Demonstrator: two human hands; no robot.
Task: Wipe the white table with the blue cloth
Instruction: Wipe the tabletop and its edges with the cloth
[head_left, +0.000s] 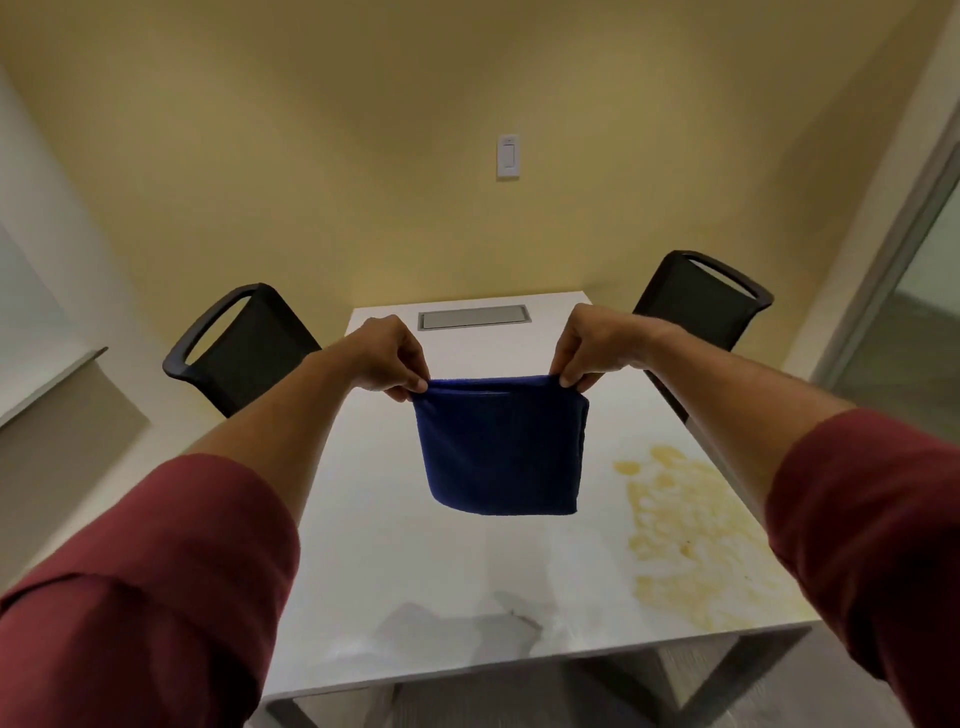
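Blue cloth (501, 449) hangs in the air above the white table (415, 545), folded over w/ the fold along the top edge, bottom edge loose and clear of the surface. Head view only, so we go thru it front to back.

Our left hand (387, 358) pinches the cloth's top left corner betw thumb and fingers; our right hand (592, 348) pinches the top right corner the same way. Both arms reach fwd, dark red sleeves (156, 587) pushed up the forearms. Cloth is stretched flat betw the two hands, roughly over the table's middle.

On the table's right side, near the front edge, we see a yellowish smeared spill (685, 535), below and right of the cloth, not touching it. A grey shadow falls on the tabletop near the front edge. Towards the far end a grey rectangular hatch (474, 317) is set into the top.

Two black chairs flank the table: one on the left (244, 348), one on the right (701, 306). Yellow wall (363, 156) behind carries a white switch plate (508, 156).
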